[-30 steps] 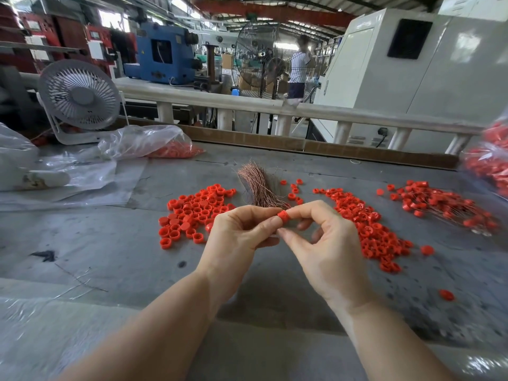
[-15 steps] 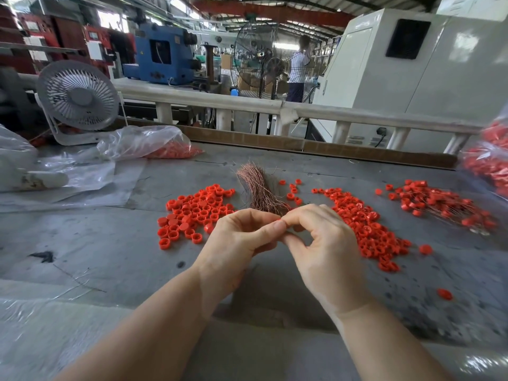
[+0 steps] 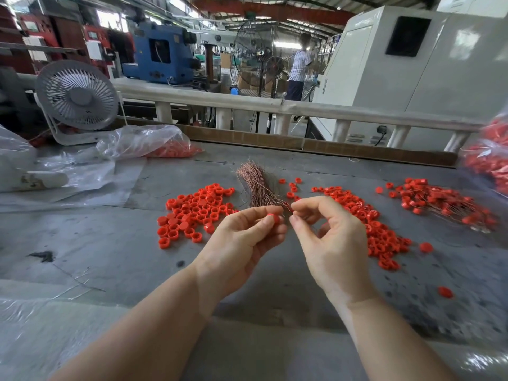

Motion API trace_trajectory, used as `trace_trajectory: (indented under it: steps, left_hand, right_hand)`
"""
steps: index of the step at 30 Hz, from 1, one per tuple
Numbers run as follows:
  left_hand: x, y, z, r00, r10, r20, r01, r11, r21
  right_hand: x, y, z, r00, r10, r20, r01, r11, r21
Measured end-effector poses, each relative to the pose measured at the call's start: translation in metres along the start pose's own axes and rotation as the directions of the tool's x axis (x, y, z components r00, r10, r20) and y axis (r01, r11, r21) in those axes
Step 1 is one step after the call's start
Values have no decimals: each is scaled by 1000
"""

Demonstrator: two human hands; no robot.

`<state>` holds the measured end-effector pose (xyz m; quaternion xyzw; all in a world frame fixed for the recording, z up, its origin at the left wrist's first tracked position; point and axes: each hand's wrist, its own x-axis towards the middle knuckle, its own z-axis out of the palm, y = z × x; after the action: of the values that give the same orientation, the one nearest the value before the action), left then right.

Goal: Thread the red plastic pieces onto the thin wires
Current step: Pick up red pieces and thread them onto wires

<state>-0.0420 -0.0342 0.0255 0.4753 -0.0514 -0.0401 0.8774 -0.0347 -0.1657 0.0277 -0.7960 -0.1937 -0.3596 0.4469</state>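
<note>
My left hand point(image 3: 242, 240) pinches one small red plastic piece point(image 3: 273, 217) between thumb and fingertips. A short gap to its right, my right hand point(image 3: 327, 240) has thumb and forefinger pinched together; a thin wire between them is too fine to make out. Behind both hands lies a bundle of thin copper wires point(image 3: 258, 185). A pile of loose red pieces point(image 3: 196, 209) sits to the left, a longer pile point(image 3: 373, 229) to the right. Pieces threaded on wires point(image 3: 439, 202) lie at the far right.
A grey desk fan point(image 3: 77, 97) stands at the back left beside clear plastic bags point(image 3: 145, 144) holding red pieces. Another bag of red pieces point(image 3: 492, 158) is at the right edge. A white railing point(image 3: 275, 108) borders the table's far side. Stray red pieces point(image 3: 445, 292) lie at the right.
My hands, pressed together on the red piece before, have drawn apart. The piece stays in my left hand and my right hand has moved slightly right.
</note>
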Motion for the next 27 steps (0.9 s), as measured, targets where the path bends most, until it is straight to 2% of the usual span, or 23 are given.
trace_trajectory:
  steps: [19,24,27]
  left_hand:
    - [-6,5,2,996,83,16,-85,965,246]
    - [-6,7,1,996,84,12,-85,972,218]
    - [-5,5,1,999,52,-7,-51,992,116]
  right_hand:
    - [-1,-2,-2,999,-10,40,11,999,-36]
    - [0,-3,-2,999,1,42,0,1000,-13]
    - [-1,-2,-1,999,5,52,-6,1000,2]
